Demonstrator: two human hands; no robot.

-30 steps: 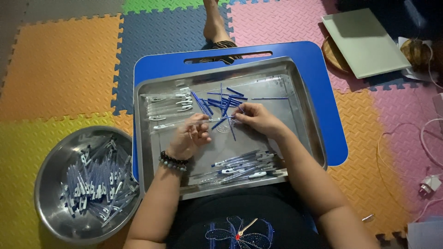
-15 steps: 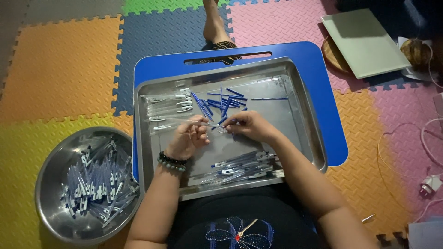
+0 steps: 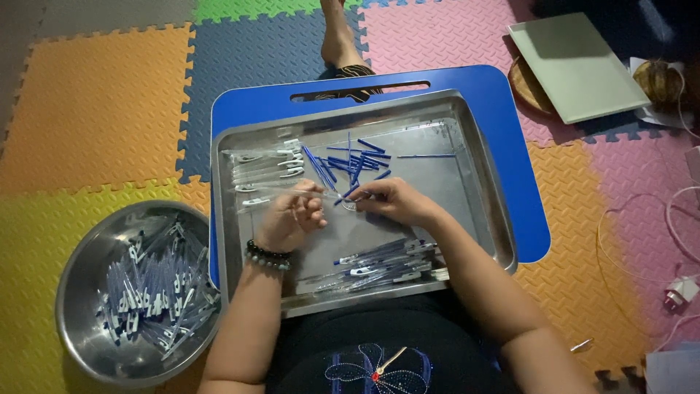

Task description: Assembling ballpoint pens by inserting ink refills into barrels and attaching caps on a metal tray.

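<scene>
Near the middle of the shiny steel tray (image 3: 477, 190), the left hand (image 3: 290, 219) pinches a clear plastic pen barrel (image 3: 281, 191) while the right hand (image 3: 390, 201) pinches a thin blue refill (image 3: 347, 193). More slender refills (image 3: 354, 160) are scattered at twelve o'clock; a round steel bowl (image 3: 80, 292) of pens sits at eight.

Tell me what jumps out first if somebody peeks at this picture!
The big shiny metal tray in the middle, where the left hand and right hand meet over a blue pen refill beside a scatter of loose refills. At lower left sits a round steel bowl heaped with finished pens, all on bright puzzle floor mats.
</scene>
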